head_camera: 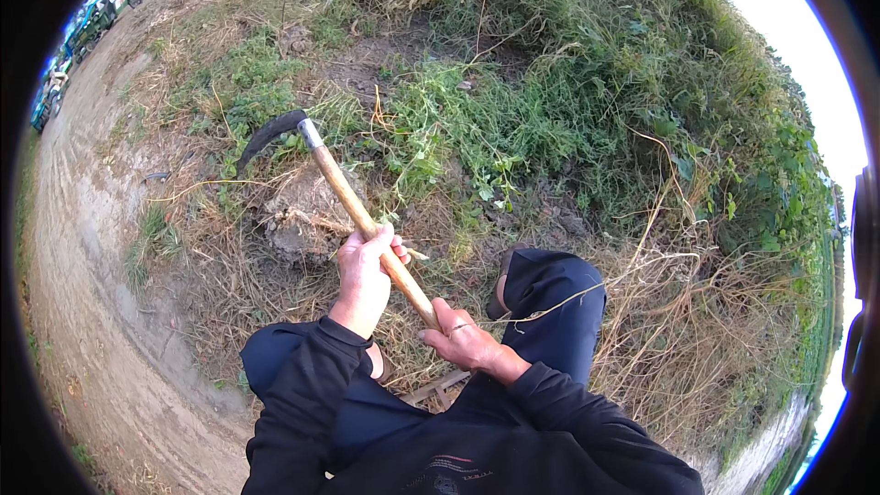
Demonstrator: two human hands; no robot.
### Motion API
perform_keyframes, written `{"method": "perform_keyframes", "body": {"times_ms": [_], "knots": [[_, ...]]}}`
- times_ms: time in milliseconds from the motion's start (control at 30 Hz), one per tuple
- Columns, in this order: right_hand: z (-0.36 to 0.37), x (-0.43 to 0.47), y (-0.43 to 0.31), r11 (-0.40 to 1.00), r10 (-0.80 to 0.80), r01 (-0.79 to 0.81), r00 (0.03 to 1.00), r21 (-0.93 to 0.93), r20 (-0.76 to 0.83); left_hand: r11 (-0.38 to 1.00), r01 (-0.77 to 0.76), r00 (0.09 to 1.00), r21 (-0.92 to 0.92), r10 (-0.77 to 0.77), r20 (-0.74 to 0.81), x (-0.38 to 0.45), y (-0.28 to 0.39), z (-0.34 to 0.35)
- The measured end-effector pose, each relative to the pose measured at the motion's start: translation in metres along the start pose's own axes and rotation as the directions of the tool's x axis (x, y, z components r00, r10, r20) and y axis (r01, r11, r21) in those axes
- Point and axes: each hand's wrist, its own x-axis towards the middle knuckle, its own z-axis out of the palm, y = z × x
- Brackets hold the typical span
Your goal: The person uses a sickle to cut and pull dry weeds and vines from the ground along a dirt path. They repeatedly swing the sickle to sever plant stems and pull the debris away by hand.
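Observation:
A sickle with a dark curved blade (269,134), a metal collar (310,133) and a pale wooden handle (342,187) slants across the view, its blade at the upper left. Around the middle of the handle my left hand (362,276) is closed, thumb on top. Lower down, my right hand (470,342) grips the butt end, with its fingers over the wood. A dry stalk (323,221) shows beside my left hand; whether that hand holds it too I cannot tell. Below the blade is an earthy clod (299,220). Cut-looking green weeds (440,130) lie beyond the handle.
My bent knees (560,302) flank the hands, and a wooden low frame (440,385) lies between my legs. Dry stems (660,316) tangle at right below tall greenery (687,82). A dirt track (89,275) curves along the left, with parked vehicles (93,24) farther off.

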Motion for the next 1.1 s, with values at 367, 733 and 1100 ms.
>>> {"method": "perform_keyframes", "body": {"times_ms": [367,733,1100], "knots": [[0.005,0.000,0.009,0.992,-0.116,0.120,0.989,0.041,-0.091,0.998,-0.004,1.000,0.064,0.004,-0.013,-0.001,-0.003,0.003],[-0.003,0.002,-0.010,0.950,-0.051,0.046,0.999,0.308,0.007,0.983,-0.040,0.999,0.182,0.036,0.030,0.001,-0.007,0.006],[-0.003,0.063,0.025,0.408,0.303,-0.091,0.952,0.908,-0.041,0.603,-0.446,0.894,0.662,0.341,0.291,-0.001,0.059,-0.001]]}}
